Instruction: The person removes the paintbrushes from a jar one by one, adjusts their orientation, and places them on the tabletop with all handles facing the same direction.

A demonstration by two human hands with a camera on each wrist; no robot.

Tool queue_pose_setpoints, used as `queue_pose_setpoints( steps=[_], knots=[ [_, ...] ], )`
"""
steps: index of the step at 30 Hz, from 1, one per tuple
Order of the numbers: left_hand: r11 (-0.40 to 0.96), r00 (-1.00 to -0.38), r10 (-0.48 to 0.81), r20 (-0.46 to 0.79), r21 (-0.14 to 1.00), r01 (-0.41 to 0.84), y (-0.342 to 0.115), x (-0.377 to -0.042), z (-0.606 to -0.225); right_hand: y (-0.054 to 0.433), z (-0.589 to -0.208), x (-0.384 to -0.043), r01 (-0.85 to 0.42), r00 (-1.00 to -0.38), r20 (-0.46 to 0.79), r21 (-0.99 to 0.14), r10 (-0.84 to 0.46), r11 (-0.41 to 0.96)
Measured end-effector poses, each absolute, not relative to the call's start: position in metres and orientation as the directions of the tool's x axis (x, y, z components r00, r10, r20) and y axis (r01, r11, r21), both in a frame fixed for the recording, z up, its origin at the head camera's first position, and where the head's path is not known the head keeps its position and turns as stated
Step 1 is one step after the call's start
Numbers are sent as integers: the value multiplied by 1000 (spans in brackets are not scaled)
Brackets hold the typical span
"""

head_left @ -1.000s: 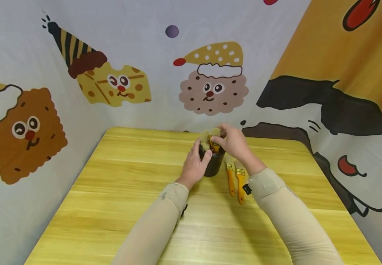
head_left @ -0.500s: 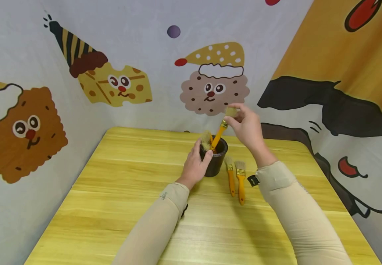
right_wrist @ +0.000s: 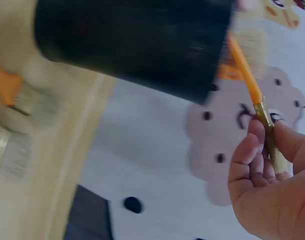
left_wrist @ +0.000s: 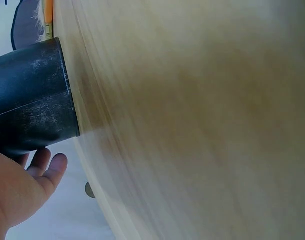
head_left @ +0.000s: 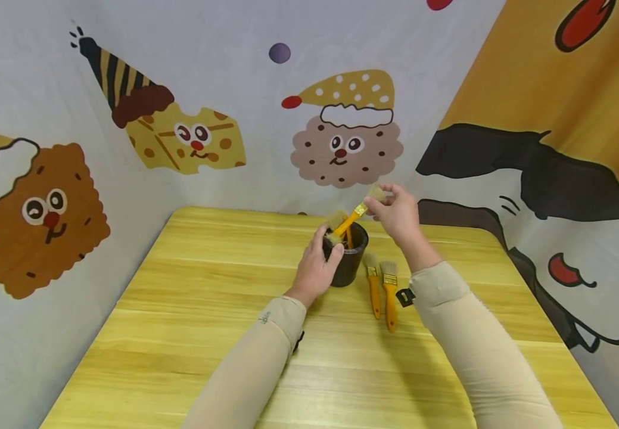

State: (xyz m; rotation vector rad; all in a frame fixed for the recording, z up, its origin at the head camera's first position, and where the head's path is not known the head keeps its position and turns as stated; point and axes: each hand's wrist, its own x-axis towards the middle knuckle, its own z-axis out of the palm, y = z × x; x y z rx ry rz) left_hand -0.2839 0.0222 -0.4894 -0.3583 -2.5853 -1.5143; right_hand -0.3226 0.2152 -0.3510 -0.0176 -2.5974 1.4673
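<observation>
A black pot (head_left: pixel 345 269) stands upright on the table, bristle-end brushes poking above its rim. Its left side is held by my left hand (head_left: pixel 313 269), thumb on the near side at the rim. In the left wrist view some fingers (left_wrist: pixel 55 170) show beside the pot's wall. Above the pot's right side, my right hand (head_left: pixel 398 218) pinches a paintbrush (head_left: pixel 348 223) near its metal band and pale bristles. That brush slants down to the left, its yellow-orange handle crossing over the pot's mouth. Inside the pot, the lower parts of the other brushes are hidden.
Two more paintbrushes lie to the right of the pot, a narrower brush (head_left: pixel 374 291) and a wider brush (head_left: pixel 390 301), bristles pointing away from me. Behind the wooden table (head_left: pixel 207 286) hangs a cartoon-printed cloth (head_left: pixel 223 71).
My right hand has lifted the paintbrush by its bristle end up from the pot, then tipped its handle leftward and lowered slightly. My left hand has stayed at the pot.
</observation>
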Motion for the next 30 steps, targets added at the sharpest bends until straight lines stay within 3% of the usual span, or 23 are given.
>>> queue_pose_setpoints(
  steps=[5, 25, 30],
  knots=[
    [473, -969, 145, 199, 847, 245, 22, -283, -488, 220, -372, -328, 16, -996, 36, -834, 82, 552],
    [468, -968, 151, 198, 849, 247, 21, -284, -490, 219, -377, -324, -9, -995, 69, -795, 76, 606],
    [460, -965, 151, 214, 849, 260, 21, -284, -490, 215, -373, -322, -70, -989, 134, -772, 55, 632]
  ],
)
